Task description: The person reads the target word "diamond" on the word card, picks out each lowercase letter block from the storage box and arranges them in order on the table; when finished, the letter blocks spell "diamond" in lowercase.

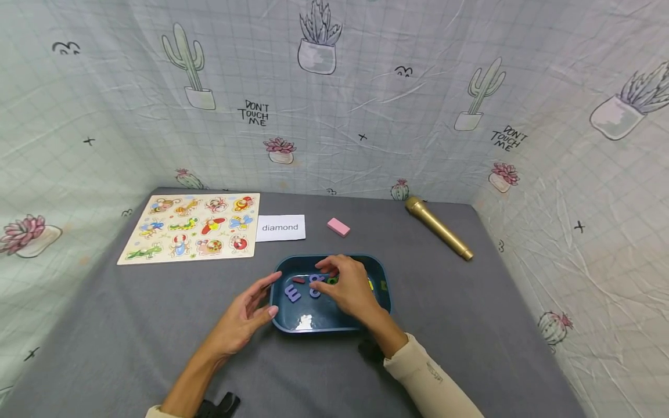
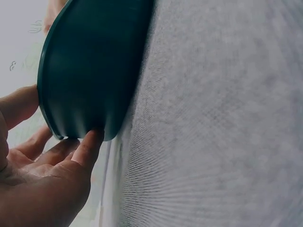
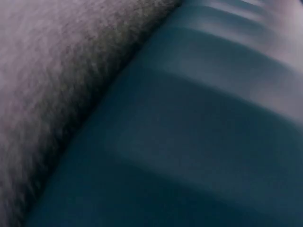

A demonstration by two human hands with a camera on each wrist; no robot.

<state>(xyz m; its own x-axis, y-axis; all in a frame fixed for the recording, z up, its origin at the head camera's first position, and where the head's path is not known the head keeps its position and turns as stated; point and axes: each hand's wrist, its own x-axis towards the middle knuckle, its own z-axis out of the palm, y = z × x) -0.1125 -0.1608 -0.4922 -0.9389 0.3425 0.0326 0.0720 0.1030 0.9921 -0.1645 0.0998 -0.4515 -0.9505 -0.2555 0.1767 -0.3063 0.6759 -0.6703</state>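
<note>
A dark teal tray (image 1: 334, 319) holds several small letters: a purple m-shaped one (image 1: 292, 293), other purple ones (image 1: 315, 292), a red piece (image 1: 298, 280), and green and yellow pieces partly hidden by a hand. My left hand (image 1: 241, 322) rests its fingertips and thumb against the tray's left end; in the left wrist view the fingers touch its outer wall (image 2: 90, 71). Over the tray, my right hand (image 1: 347, 287) has thumb and index finger apart beside the purple letters. Nothing is visibly held in it. The right wrist view shows only the tray's side (image 3: 165, 127) and cloth.
Behind the tray lie an insect puzzle board (image 1: 193, 226), a white card (image 1: 280, 228) reading "diamond" and a pink block (image 1: 338, 227). A gold microphone (image 1: 439, 228) lies at the back right. Grey cloth (image 1: 470, 337) covers the table, with a printed curtain (image 1: 334, 157) behind.
</note>
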